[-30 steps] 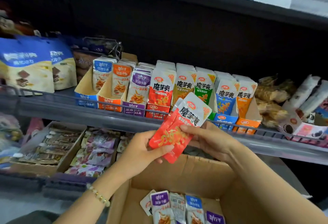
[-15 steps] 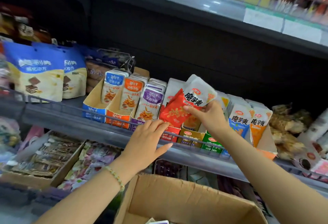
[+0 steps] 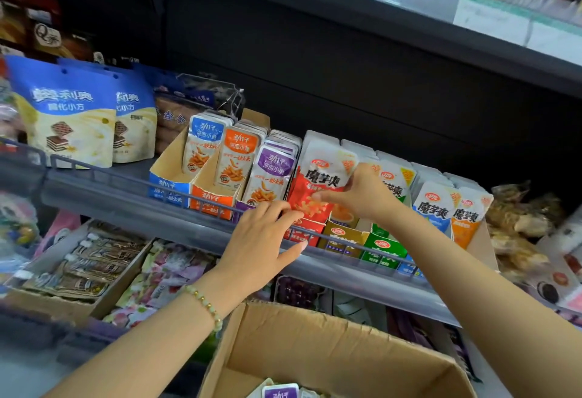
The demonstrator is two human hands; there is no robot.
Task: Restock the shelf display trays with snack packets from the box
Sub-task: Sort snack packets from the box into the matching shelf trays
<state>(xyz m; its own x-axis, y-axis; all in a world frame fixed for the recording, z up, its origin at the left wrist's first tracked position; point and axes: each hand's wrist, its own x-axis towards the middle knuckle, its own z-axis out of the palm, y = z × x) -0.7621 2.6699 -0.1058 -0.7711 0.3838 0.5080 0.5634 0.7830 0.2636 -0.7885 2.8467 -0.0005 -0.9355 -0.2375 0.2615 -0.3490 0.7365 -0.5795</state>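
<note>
The grey metal shelf (image 3: 126,205) with a wire front rail runs across the scene, cut off at both edges. Another shelf above it and a lower one beneath show only in part. Near the bottom, the open brown cardboard box (image 3: 315,344) is cropped by the frame. Only one purple-topped packet (image 3: 281,393) inside it can be made out.

On the shelf stands a row of coloured cardboard display trays (image 3: 167,189). Seven fronts can be counted: blue, orange, purple, red, gold, green and blue. The purple one and the right-hand blue one are mostly covered by a hand and a forearm. At far left lean two blue-and-cream pouches (image 3: 66,114).

The left hand (image 3: 264,246) lies flat with straight fingers on the rail, in front of the red tray (image 3: 302,233). The right hand (image 3: 362,196) pinches the red-and-white snack packet (image 3: 321,177), which stands upright in the red tray with its lower edge hidden. One beaded bracelet (image 3: 204,303) circles the left wrist.
</note>
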